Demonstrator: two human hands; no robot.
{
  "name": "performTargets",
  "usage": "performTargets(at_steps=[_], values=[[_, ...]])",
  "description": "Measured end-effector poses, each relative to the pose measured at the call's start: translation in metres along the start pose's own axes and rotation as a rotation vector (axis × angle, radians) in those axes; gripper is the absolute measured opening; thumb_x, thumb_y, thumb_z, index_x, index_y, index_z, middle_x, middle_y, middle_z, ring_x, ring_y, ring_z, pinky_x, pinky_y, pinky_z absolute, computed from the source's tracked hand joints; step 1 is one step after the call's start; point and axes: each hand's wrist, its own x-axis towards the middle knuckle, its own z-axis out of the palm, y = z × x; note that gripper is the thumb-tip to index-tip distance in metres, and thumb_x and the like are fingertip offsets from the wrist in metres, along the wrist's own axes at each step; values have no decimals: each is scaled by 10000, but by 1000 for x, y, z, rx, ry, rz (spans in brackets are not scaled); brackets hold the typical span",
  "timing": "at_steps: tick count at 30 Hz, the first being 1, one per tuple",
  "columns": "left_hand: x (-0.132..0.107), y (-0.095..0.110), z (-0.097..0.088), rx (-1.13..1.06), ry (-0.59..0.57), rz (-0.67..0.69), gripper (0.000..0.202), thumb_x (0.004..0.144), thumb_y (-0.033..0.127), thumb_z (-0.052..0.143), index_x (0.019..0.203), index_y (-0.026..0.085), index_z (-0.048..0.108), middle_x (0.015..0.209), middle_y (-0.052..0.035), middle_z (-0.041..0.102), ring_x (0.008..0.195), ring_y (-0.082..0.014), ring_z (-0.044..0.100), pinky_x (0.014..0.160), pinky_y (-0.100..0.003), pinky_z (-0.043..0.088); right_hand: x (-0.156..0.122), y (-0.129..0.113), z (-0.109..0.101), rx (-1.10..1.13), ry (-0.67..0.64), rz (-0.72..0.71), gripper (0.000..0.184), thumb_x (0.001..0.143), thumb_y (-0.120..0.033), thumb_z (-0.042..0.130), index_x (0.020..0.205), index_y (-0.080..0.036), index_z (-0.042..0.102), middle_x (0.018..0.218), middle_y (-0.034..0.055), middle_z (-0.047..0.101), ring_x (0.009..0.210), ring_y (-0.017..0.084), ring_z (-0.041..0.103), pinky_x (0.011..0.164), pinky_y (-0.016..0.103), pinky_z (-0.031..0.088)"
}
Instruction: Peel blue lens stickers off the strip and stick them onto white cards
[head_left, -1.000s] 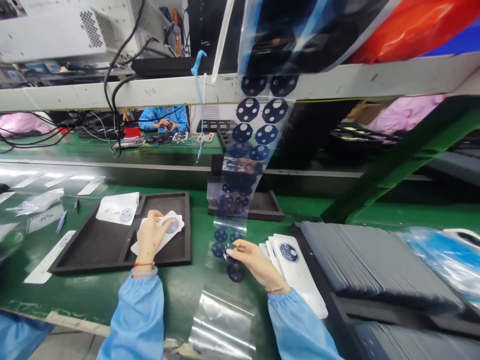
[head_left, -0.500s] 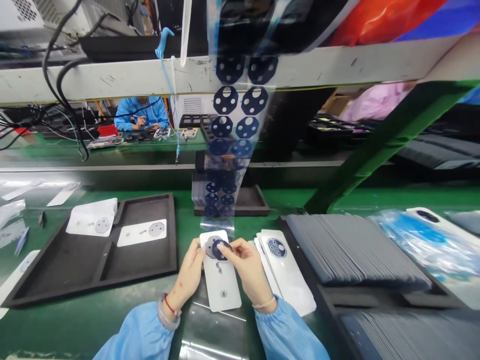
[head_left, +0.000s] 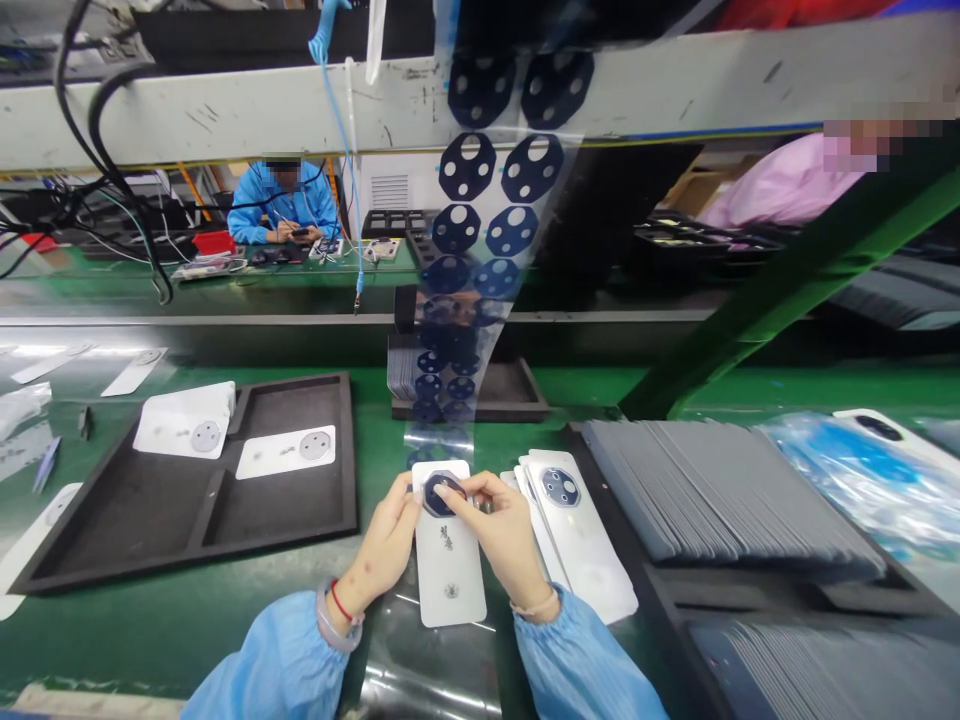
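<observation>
A white phone back cover (head_left: pixel 448 565) lies lengthwise on the green bench in front of me. My left hand (head_left: pixel 386 545) grips its left edge near the top. My right hand (head_left: pixel 501 530) pinches a dark blue round camera-ring sticker (head_left: pixel 439 494) onto the cover's upper end. A clear film strip (head_left: pixel 480 250) carrying two columns of the same dark round stickers hangs from above down to the bench just behind the cover.
A black tray (head_left: pixel 172 520) at left holds two white covers (head_left: pixel 285 452). A fanned stack of white covers with rings (head_left: pixel 577 530) lies right of my hands. Grey sheet stacks (head_left: pixel 712 500) fill a tray at right. A person in blue works across the far bench (head_left: pixel 281 205).
My left hand brought a white cover from the black tray to the bench centre. My right hand carried a sticker from the film onto the cover's top and now presses it there.
</observation>
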Motion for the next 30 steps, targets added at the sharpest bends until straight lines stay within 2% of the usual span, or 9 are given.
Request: performTargets(at_steps=[6, 18, 30], values=[[0, 2, 1, 28, 12, -13, 380, 934, 479, 481, 1179, 195, 545, 754, 2, 627, 693, -154, 569, 650, -243, 440, 0, 1, 0, -26, 0, -2, 253, 692, -437, 776, 638, -219, 658, 636, -4, 601, 646, 167, 466, 673, 327, 412], [1, -6, 0, -19, -15, -14, 401, 940, 496, 466, 1213, 206, 514, 854, -30, 673, 685, -149, 580, 619, -240, 446, 1, 6, 1, -47, -6, 3, 252, 696, -430, 777, 643, -213, 660, 655, 0, 617, 655, 164, 472, 671, 317, 408], [1, -4, 0, -25, 11, -15, 385, 925, 488, 497, 1180, 203, 549, 819, -14, 644, 673, -141, 564, 607, -228, 444, 0, 1, 1, -33, -3, -4, 269, 695, -449, 769, 638, -212, 655, 651, 3, 629, 638, 161, 467, 642, 309, 399]])
